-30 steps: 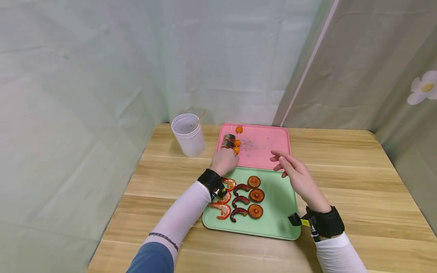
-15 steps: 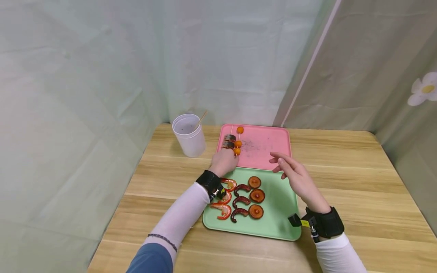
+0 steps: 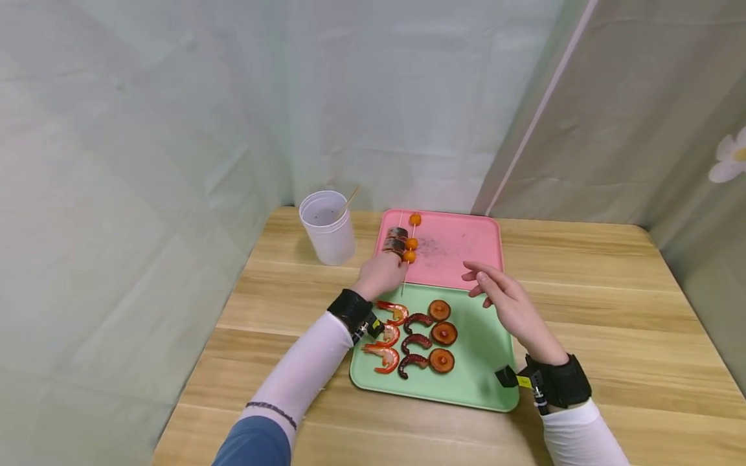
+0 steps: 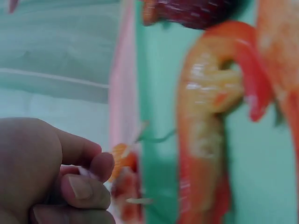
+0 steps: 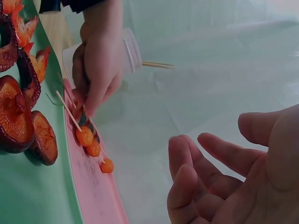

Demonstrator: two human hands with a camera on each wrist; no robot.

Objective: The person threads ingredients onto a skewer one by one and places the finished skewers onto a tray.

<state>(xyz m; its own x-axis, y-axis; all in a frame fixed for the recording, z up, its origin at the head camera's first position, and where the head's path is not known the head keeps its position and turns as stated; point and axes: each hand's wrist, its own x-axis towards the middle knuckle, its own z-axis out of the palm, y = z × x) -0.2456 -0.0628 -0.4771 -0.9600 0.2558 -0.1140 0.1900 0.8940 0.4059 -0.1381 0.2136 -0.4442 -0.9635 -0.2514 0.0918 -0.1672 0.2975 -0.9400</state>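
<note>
My left hand [image 3: 381, 275] reaches over the near left part of the pink tray [image 3: 466, 246], fingers curled. Just beyond it lie a skewer of orange balls [image 3: 411, 244] and a skewer of dark grey, banded pieces [image 3: 395, 238]. In the left wrist view the curled fingers [image 4: 86, 186] sit beside the skewer ends; whether they touch or pinch a stick is unclear. The bare near end of the orange-ball skewer points toward the green tray [image 3: 478, 382]. My right hand [image 3: 515, 310] hovers over that tray's right side, fingers loosely bent, holding nothing.
On the green tray lie several shrimp [image 3: 381, 357], dark red curled tentacles [image 3: 416, 343] and brown mushroom caps [image 3: 444, 333]. A white bucket [image 3: 329, 236] with thin sticks stands at the back left. Behind the wooden table [image 3: 594, 291] hangs a pale curtain [image 3: 396, 116].
The left hand has shifted slightly left relative to the pink tray, and the near end of the orange-ball skewer now shows beside it. The right hand stays nearly still.
</note>
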